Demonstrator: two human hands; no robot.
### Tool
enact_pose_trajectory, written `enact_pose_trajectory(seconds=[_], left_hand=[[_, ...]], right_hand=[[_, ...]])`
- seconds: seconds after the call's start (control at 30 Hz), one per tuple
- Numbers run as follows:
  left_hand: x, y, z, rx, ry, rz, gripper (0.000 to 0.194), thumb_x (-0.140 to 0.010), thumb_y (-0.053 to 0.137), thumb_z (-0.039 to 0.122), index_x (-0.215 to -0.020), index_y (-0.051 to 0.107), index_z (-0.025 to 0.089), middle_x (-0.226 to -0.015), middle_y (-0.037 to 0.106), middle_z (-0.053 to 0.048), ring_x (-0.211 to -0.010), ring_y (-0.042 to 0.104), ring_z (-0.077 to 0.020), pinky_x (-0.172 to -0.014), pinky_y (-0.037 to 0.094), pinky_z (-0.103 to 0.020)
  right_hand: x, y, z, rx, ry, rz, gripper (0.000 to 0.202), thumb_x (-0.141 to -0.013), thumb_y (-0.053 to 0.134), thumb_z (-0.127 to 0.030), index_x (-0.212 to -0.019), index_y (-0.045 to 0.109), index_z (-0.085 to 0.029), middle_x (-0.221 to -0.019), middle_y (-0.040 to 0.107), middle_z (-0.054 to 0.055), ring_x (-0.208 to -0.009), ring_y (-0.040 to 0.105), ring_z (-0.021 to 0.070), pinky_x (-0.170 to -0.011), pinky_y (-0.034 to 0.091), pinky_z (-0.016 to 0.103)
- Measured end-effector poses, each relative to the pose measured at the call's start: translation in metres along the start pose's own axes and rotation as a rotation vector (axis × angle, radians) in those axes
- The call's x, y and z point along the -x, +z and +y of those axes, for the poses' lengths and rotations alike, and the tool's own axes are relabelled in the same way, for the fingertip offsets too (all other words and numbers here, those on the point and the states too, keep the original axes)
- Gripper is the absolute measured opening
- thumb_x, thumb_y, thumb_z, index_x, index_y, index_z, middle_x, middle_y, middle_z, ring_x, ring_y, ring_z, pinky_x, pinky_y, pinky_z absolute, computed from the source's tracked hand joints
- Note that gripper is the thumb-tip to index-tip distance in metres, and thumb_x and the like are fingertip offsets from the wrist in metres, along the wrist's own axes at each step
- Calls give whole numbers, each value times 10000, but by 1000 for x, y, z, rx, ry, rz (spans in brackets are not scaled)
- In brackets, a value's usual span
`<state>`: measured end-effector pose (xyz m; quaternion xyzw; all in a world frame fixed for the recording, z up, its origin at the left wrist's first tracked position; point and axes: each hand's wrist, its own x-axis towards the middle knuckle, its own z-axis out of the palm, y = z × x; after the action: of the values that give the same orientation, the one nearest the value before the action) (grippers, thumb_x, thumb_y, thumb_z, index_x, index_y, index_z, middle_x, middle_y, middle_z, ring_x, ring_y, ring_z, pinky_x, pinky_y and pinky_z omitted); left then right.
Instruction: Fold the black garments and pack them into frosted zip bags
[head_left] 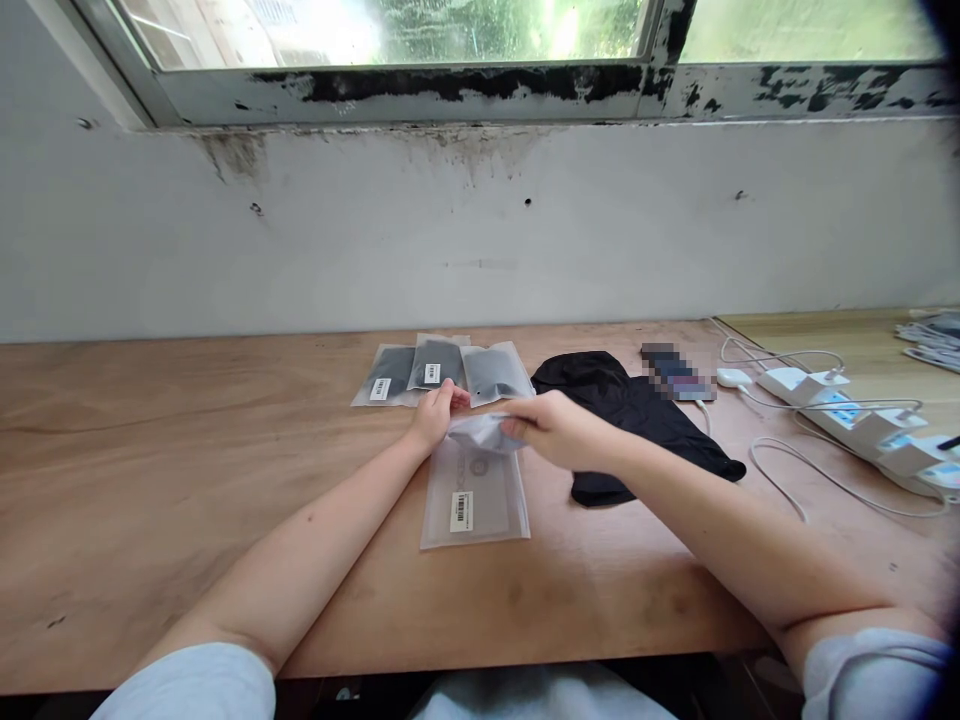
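A frosted plastic zip bag (495, 510) with a white barcode label lies flat on the table in front of me, its upper end lifted and gaping. My right hand (559, 428) pinches the lifted top edge of this bag between thumb and fingers. At the left corner of the bag's mouth is my left hand (437, 415), fingers partly stretched out and touching or close beside the plastic. Just beyond my hands lie three filled bags: a left one (397, 368), a middle one (442, 352) and a right one (495, 372), each with dark folded contents.
Black cloth (637, 420) lies crumpled right of the bag, partly beneath my right forearm. Past it are a pixelated phone (675, 372) on a cable, a white charger (733, 378) and a white power strip (847, 425) with loose cords. Behind the wooden table (187, 450) is a wall.
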<state>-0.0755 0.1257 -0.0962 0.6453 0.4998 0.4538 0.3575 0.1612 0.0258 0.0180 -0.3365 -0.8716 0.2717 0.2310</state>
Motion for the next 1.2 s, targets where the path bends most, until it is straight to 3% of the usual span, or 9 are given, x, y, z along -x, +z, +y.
enact_pose_trajectory(seconds=[0.13, 0.27, 0.43, 0.5, 0.6, 0.73, 0.77, 0.9, 1.2], left_hand=[[-2, 0, 0, 69, -56, 64, 602, -988, 297, 552, -790, 716, 169, -828, 743, -92, -803, 687, -218, -792, 541, -350], [0, 0, 4, -7, -47, 115, 535, -979, 314, 519, -791, 682, 180, -833, 730, -74, -820, 672, -206, -791, 526, -329], [4, 3, 14, -306, 11, 42, 211, -881, 537, 352, -926, 669, 194, -882, 721, -38, -844, 656, -207, -804, 502, -333], [7, 3, 18, -359, 38, 24, 237, -883, 550, 333, -1046, 657, 198, -892, 721, -35, -841, 660, -210, -801, 499, -339], [11, 4, 24, -421, 122, -17, 300, -918, 529, 342, -1163, 649, 218, -911, 729, -32, -897, 663, -224, -839, 497, -355], [14, 6, 25, -567, 248, -51, 286, -937, 509, 328, -1110, 711, 225, -1023, 739, -53, -1038, 632, -251, -956, 468, -401], [14, 7, 25, -586, 262, -52, 289, -936, 508, 322, -1103, 720, 219, -1043, 737, -59, -1052, 627, -252, -968, 466, -407], [13, 9, 21, -589, 281, -21, 298, -920, 519, 299, -1105, 728, 193, -1041, 728, -73, -1042, 627, -244, -970, 479, -407], [10, 7, 13, -521, 205, 95, 271, -876, 512, 201, -1059, 710, 168, -1064, 703, -86, -1042, 629, -240, -961, 496, -394]], right_hand=[[-7, -33, 22, -282, 206, 220, 312, -913, 568, -433, -842, 704, -161, -693, 648, 11, -651, 595, 161, -586, 448, 261], [-15, -64, 51, -627, 325, 499, 369, -809, 674, -512, -922, 698, -162, -770, 700, 61, -741, 666, 229, -626, 529, 322], [-37, -94, 80, -300, 58, 1048, 447, -917, 520, -573, -1050, 687, -181, -968, 709, 77, -969, 669, 258, -818, 555, 396], [-47, -95, 94, -72, -5, 1145, 497, -975, 412, -562, -1194, 659, -190, -1126, 689, 99, -1118, 629, 271, -921, 528, 429], [-58, -76, 123, 184, -6, 969, 505, -1014, 354, -474, -1396, 559, -215, -1393, 585, 127, -1312, 520, 286, -1051, 450, 469], [-60, -26, 159, 448, 217, 293, 489, -1011, 381, -364, -1426, 559, -175, -1488, 514, 151, -1358, 482, 300, -1125, 373, 464], [-59, -15, 165, 479, 267, 226, 504, -1020, 366, -369, -1456, 527, -175, -1526, 470, 152, -1374, 468, 301, -1134, 359, 458], [-56, 6, 174, 493, 293, 202, 551, -1043, 320, -424, -1514, 446, -167, -1571, 409, 146, -1444, 383, 282, -1166, 312, 407], [-56, 10, 169, 566, 330, 147, 642, -1055, 212, -502, -1575, 317, -139, -1649, 224, 174, -1519, 214, 314, -1195, 240, 458]])
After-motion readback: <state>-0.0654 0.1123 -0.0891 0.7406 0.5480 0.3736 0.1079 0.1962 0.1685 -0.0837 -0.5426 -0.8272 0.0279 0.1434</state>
